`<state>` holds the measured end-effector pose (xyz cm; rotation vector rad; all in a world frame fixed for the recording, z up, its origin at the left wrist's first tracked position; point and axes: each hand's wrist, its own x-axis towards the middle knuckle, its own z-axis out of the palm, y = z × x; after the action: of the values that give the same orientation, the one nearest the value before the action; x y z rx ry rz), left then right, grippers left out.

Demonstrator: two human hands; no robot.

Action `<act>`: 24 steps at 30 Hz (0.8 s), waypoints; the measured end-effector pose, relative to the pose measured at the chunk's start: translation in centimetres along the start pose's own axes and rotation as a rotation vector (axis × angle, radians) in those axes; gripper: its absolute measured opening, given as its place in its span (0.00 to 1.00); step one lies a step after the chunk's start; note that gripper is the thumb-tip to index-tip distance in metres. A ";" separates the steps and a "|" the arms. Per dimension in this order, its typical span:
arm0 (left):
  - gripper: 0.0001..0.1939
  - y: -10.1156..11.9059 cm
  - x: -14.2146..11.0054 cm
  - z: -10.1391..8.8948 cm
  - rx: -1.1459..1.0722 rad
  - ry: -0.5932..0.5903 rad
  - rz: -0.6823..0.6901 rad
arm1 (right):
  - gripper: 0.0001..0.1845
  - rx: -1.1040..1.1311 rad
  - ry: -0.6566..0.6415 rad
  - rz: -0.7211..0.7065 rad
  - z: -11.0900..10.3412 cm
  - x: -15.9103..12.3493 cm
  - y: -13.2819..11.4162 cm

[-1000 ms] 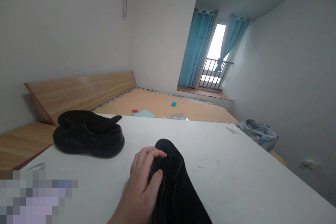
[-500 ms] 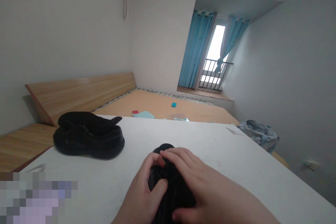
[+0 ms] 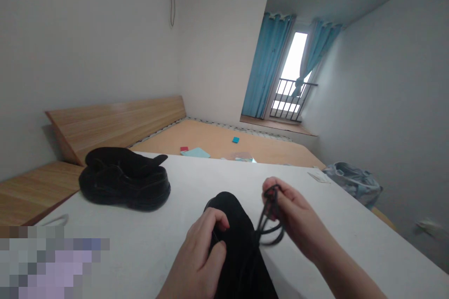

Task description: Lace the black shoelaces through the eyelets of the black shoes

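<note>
Far beyond both grips, bed (image 3: 210, 131): covered in orange, past the table's far edge.
Table (image 3: 379, 243): white, spread beneath both grips and well out ahead of them.
Headboard (image 3: 119, 124): wooden, slanting away to the left of the left grip, far off.
Basket (image 3: 354, 182): grey-blue, cloth-looking, beyond and right of the right grip.
Near shoe (image 3: 238, 229): black, on the table, under the left grip and just left of the right one.
Far shoe (image 3: 122, 184): black, sole down on the table, well left of the left grip.
Left hand (image 3: 206, 243): curved over the near shoe's left side, narrow between thumb and fingers; cannot tell if pinching anything.
Right hand (image 3: 293, 210): raised beside the near shoe, pinching the laces.
Laces (image 3: 262, 219): black, hanging in loops below the right grip toward the near shoe, slightly blurred.
Blue square (image 3: 235, 140): on the bed, straight ahead, between the lines of the two grips.
</note>
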<state>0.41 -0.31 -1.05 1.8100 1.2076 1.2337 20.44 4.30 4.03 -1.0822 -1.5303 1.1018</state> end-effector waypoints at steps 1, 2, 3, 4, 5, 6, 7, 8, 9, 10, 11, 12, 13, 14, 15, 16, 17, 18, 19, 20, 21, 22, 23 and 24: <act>0.09 0.1 0.0 0.0 0.005 0.003 0.008 | 0.20 0.002 0.102 0.031 -1.2 0.6 0.2; 0.09 0.2 0.0 0.0 0.010 0.008 0.013 | 0.22 -0.055 0.200 0.046 -2.4 1.2 0.5; 0.09 0.2 0.0 0.0 0.017 0.013 0.013 | 0.23 -0.104 0.244 0.050 -3.5 1.9 0.8; 0.09 0.3 0.0 0.0 0.023 0.019 0.014 | 0.22 -0.153 0.272 0.053 -4.5 2.5 1.2; 0.08 0.3 0.0 0.0 0.030 0.022 0.017 | 0.21 -0.204 0.277 0.054 -5.4 3.0 1.6; 0.08 0.2 0.0 0.1 0.038 0.020 0.023 | 0.20 -0.250 0.262 0.054 -6.0 3.3 2.1; 0.08 0.2 0.0 0.1 0.046 0.013 0.031 | 0.18 -0.303 0.239 0.052 -6.5 3.6 2.6; 0.08 0.1 0.0 0.2 0.054 0.004 0.040 | 0.17 -0.359 0.202 0.049 -6.7 3.7 3.0; 0.08 0.1 0.0 0.2 0.063 -0.005 0.049 | 0.15 -0.413 0.152 0.047 -6.8 3.6 3.4; 0.08 0.0 0.0 0.3 0.073 -0.013 0.057 | 0.13 -0.462 0.091 0.049 -6.7 3.5 3.8; 0.08 -0.1 0.0 0.3 0.083 -0.022 0.065 | 0.10 -0.502 0.019 0.055 -6.5 3.2 4.0; 0.09 -0.1 0.0 0.4 0.094 -0.030 0.070 | 0.09 -0.532 -0.058 0.059 -6.2 2.8 4.0; 0.09 -0.2 0.0 0.4 0.105 -0.036 0.073 | 0.09 -0.552 -0.130 0.058 -5.9 2.4 3.9; 0.10 -0.2 0.0 0.4 0.114 -0.040 0.075 | 0.12 -0.569 -0.189 0.045 -5.4 2.1 3.7; 0.10 -0.3 0.0 0.4 0.120 -0.044 0.076 | 0.13 -0.565 -0.239 0.026 -4.8 1.8 3.4; 0.10 -0.3 0.0 0.4 0.125 -0.050 0.078 | 0.12 -0.538 -0.284 0.010 -4.1 1.5 3.0; 0.10 -0.4 0.1 0.4 0.128 -0.054 0.079 | 0.10 -0.493 -0.329 0.001 -3.3 1.3 2.6; 0.10 -0.4 0.1 0.4 0.129 -0.060 0.080 | 0.12 -0.438 -0.378 0.003 -2.4 1.1 2.3; 0.10 -0.5 0.1 0.4 0.128 -0.069 0.084 | 0.16 -0.384 -0.429 0.012 -1.5 1.0 2.1; 0.10 -0.5 0.1 0.4 0.126 -0.077 0.087 | 0.20 -0.321 -0.459 0.030 -0.6 0.8 2.0; 0.10 -0.6 0.2 0.4 0.122 -0.083 0.089 | 0.22 -0.260 -0.460 0.050 0.2 0.7 2.0; 0.10 -0.6 0.2 0.4 0.119 -0.085 0.087 | 0.23 -0.210 -0.436 0.066 0.9 0.6 2.0; 0.09 -0.6 0.3 0.4 0.117 -0.083 0.081 | 0.23 -0.157 -0.396 0.082 1.2 0.6 2.1; 0.08 -0.6 0.4 0.3 0.115 -0.081 0.069 | 0.22 -0.109 -0.345 0.096 1.3 0.6 2.1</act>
<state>0.56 0.24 -1.53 1.9808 1.2011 1.1380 19.35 5.10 1.85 -1.0880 -1.8413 1.3364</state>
